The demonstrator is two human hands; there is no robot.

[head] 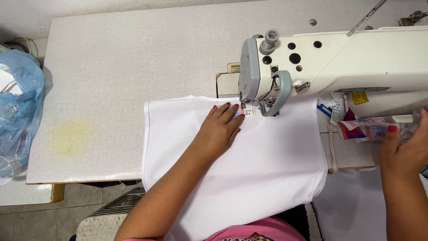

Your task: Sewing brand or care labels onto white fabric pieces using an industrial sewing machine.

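A white fabric piece [263, 165] lies flat on the sewing table, its far edge under the head of a white industrial sewing machine [339, 58]. My left hand [220, 129] presses flat on the fabric, fingertips holding a small white label [250, 110] by the presser foot [267, 107]. My right hand [405, 149] rests at the right, under the machine's arm, fingers on a clear packet of small printed labels [370, 128].
A blue plastic bag [20, 102] sits at the left edge. The white table top [125, 62] has a yellowish stain [71, 136]. More loose labels [334, 109] lie behind the fabric. More white cloth [352, 205] hangs at the lower right.
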